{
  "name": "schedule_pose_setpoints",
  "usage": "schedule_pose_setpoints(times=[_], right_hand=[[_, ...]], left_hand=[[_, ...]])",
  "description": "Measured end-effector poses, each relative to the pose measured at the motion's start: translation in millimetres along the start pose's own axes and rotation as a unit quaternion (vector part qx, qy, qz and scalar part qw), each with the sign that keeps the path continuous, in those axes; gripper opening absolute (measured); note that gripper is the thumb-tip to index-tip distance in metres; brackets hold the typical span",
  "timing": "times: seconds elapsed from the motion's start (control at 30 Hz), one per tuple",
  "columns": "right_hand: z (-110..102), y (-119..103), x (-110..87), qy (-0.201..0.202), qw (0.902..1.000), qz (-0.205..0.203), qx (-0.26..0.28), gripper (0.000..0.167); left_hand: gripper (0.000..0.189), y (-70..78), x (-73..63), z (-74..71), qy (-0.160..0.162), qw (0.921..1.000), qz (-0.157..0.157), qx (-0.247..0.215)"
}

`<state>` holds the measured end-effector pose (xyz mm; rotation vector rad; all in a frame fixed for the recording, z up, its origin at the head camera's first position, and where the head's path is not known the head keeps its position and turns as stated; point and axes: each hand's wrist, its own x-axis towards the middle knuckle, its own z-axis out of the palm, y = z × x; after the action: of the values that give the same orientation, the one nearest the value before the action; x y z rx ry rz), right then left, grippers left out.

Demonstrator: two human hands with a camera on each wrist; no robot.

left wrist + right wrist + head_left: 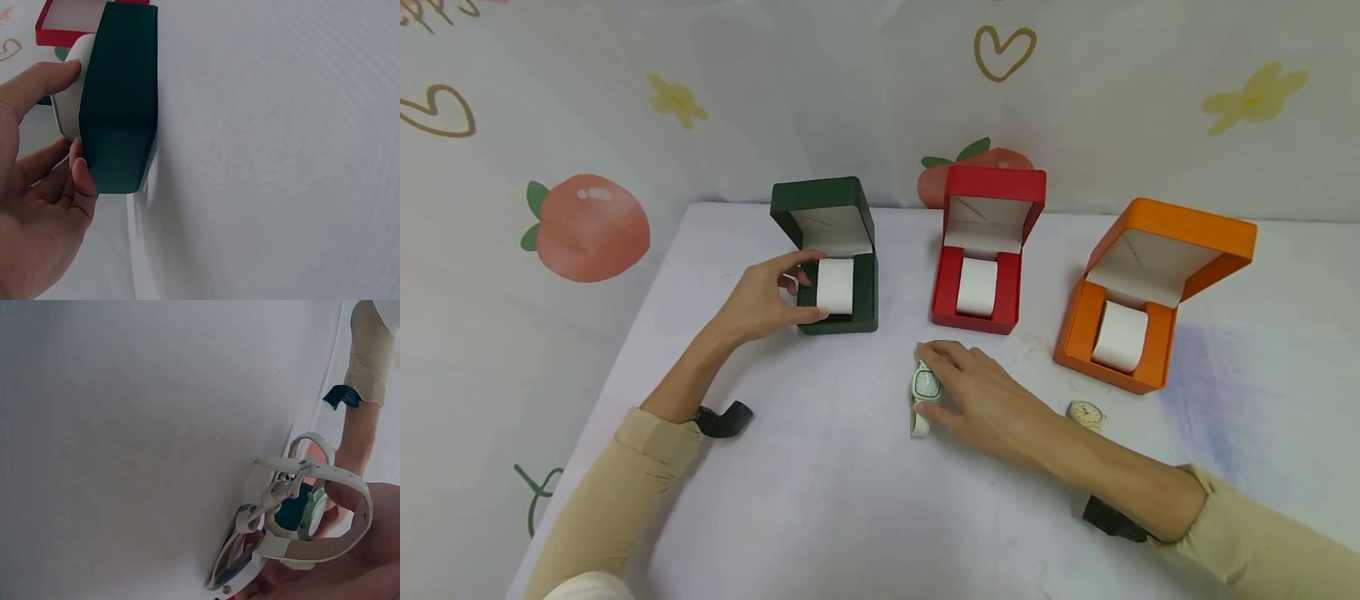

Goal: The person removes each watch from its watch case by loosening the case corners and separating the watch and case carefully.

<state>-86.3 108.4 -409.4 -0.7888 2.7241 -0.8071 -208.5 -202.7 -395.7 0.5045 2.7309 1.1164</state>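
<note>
At the green watch box [865, 292], my left hand [767, 293] holds the white cushion [835, 286], thumb at its near end and fingers at its far end. In the left wrist view the thumb lies on the cushion [74, 100], while fingertips touch the side of the green box [119, 125]. My right hand [981, 404] grips a pale green watch [927, 384] on the table between thumb and fingers. The right wrist view shows this watch [314, 515] partly behind a light-strapped watch [312, 549]. Part of the right hand's grip is hidden.
A red watch box [940, 287] and an orange watch box [1075, 325] stand open to the right, each with a white cushion. Another watch [1085, 414] lies beside the right forearm. Behind the table [820, 483] hangs a printed white backdrop [850, 100].
</note>
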Motion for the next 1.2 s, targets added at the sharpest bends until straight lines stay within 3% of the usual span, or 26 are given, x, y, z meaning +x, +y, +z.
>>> schedule_pose_setpoints(times=[0.17,0.5,0.9,1.07,1.2], right_hand=[[0,1,5.3,0.009,0.9999,-0.003,0.002,0.070],[-5,5,7.9,0.003,0.9994,0.034,-0.004,0.067],[-10,4,15.1,-0.062,0.9950,0.078,-0.008,0.068],[-12,3,19.4,-0.083,0.9915,0.099,0.015,0.067],[-10,4,21.3,-0.071,0.9904,0.107,0.050,0.065]], left_hand=[[0.067,-1.1,0.5,0.1,-0.005,1.0000,-0.006,-0.001],[0.069,1.1,2.3,1.6,-0.011,0.9999,-0.002,-0.001],[0.069,-0.8,1.2,0.5,-0.016,0.9998,-0.002,-0.007],[0.069,-1.1,0.8,0.1,-0.018,0.9998,-0.007,-0.005],[0.070,-2.2,0.9,0.1,-0.019,0.9998,-0.005,-0.008]])
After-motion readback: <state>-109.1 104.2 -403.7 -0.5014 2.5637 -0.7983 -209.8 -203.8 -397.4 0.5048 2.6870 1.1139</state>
